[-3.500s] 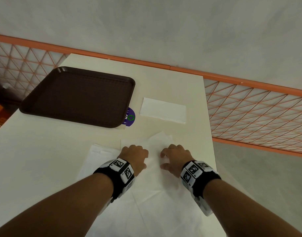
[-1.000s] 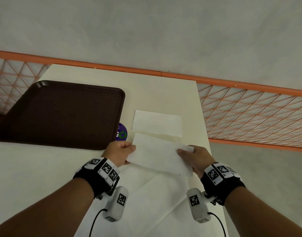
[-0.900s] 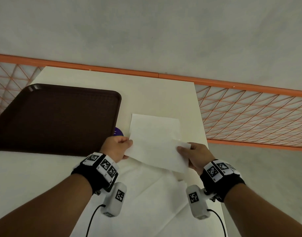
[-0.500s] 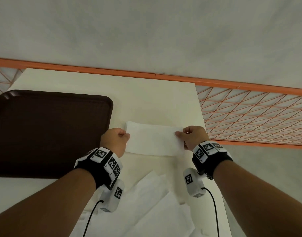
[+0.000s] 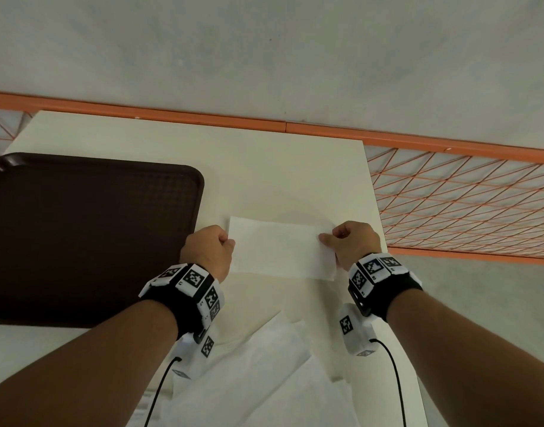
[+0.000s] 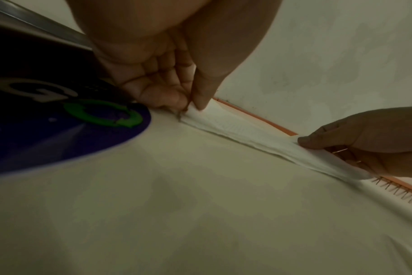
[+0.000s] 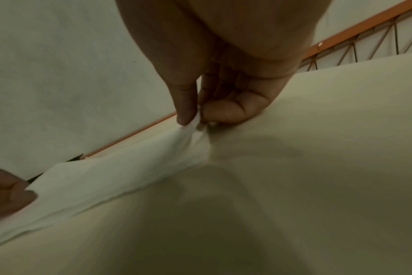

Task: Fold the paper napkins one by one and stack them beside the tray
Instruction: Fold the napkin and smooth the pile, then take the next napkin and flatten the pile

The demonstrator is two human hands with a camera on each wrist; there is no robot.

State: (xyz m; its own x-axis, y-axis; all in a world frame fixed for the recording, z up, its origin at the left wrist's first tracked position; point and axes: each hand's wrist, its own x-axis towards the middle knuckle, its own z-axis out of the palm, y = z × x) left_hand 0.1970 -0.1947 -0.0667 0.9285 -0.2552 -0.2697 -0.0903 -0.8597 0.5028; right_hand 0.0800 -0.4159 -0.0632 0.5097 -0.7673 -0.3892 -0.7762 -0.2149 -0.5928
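Note:
A folded white napkin point(image 5: 280, 248) lies low over the cream table point(image 5: 264, 167), just right of the dark brown tray point(image 5: 79, 235). My left hand point(image 5: 230, 241) pinches its left end between thumb and forefinger, and my right hand point(image 5: 324, 238) pinches its right end. The left wrist view shows the left hand point(image 6: 191, 109) pinching the napkin point(image 6: 242, 130) down at the tabletop. In the right wrist view the right hand point(image 7: 195, 121) holds the napkin point(image 7: 106, 180) slightly raised at its end. Several unfolded napkins point(image 5: 264, 380) lie near me.
A purple round sticker point(image 6: 82, 130) with a green ring sits on the table by the tray's corner. The table's right edge is close to my right hand, with an orange mesh fence point(image 5: 465, 204) and grey floor beyond. Cables hang from both wrist units.
Both hands carried the folded napkin forward from the pile and lowered it onto the folded napkin lying beside the tray, which it now covers.

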